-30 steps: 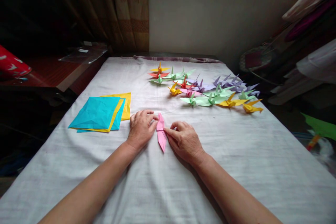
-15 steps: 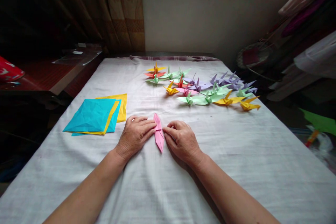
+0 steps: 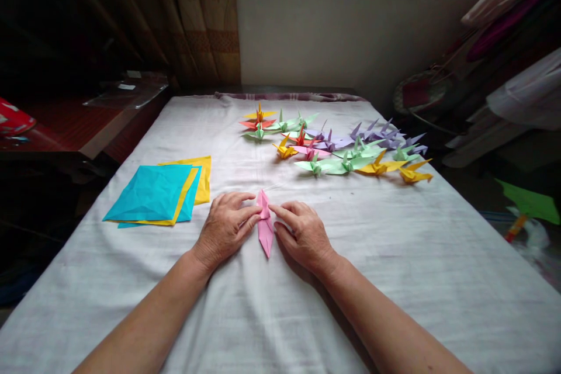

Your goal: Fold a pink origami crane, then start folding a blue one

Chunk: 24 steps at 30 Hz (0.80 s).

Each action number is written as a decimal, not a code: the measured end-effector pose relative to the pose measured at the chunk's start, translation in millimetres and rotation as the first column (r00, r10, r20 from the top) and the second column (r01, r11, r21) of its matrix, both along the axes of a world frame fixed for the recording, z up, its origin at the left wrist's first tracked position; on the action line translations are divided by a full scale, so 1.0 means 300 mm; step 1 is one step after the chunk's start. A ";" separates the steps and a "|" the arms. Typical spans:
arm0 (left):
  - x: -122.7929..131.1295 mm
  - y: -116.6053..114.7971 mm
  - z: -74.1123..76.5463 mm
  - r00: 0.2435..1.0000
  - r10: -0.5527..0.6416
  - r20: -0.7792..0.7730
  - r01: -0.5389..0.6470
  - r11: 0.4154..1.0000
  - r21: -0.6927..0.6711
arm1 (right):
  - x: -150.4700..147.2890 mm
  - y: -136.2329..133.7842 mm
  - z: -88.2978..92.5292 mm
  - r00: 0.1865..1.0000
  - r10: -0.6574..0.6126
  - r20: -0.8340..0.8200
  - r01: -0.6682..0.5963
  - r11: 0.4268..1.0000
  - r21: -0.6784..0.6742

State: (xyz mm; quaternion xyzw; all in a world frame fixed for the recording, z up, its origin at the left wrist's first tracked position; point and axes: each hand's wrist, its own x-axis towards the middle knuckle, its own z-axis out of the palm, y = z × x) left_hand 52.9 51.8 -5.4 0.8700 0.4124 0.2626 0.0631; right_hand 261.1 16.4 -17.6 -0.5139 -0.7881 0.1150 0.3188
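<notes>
Paper [image 3: 265, 234] between left hand [image 3: 222, 229], right hand [image 3: 303, 237]

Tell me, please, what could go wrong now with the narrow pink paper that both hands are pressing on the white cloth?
1. The white cloth looks soft and wrinkled under the pink paper, so a crease may come out uneven.
2. The left hand and right hand touch only its upper part; the lower tip lies free and might swing aside.
3. The paper cranes lie just beyond, so a forward reach might knock them.
</notes>
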 end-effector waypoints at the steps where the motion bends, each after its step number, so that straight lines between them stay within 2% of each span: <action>1: 0.002 -0.003 0.001 1.000 0.001 0.000 -0.001 1.000 -0.003 | -0.002 -0.001 0.001 1.000 0.012 -0.005 -0.012 1.000 0.000; 5: 0.009 -0.006 -0.002 1.000 -0.003 -0.019 0.002 0.999 -0.046 | -0.010 -0.002 0.010 0.998 0.057 -0.035 -0.058 0.998 -0.027; 10: 0.008 -0.005 -0.005 1.000 0.008 -0.027 -0.009 0.999 -0.031 | -0.024 -0.007 0.016 0.997 -0.046 -0.068 0.044 0.999 -0.033; 17: 0.012 -0.015 0.010 1.000 0.016 0.001 -0.016 1.000 -0.001 | -0.042 -0.026 0.004 0.947 -0.095 -0.305 0.036 0.981 -0.192; 21: 0.012 -0.023 0.016 1.000 0.017 0.010 -0.017 1.000 0.005 | -0.048 -0.033 -0.010 0.878 -0.095 -0.469 -0.035 0.965 -0.261; 24: 0.011 -0.031 0.022 0.998 0.044 0.040 -0.042 0.998 -0.046 | -0.055 -0.041 -0.010 0.818 -0.036 -0.574 -0.138 0.957 -0.257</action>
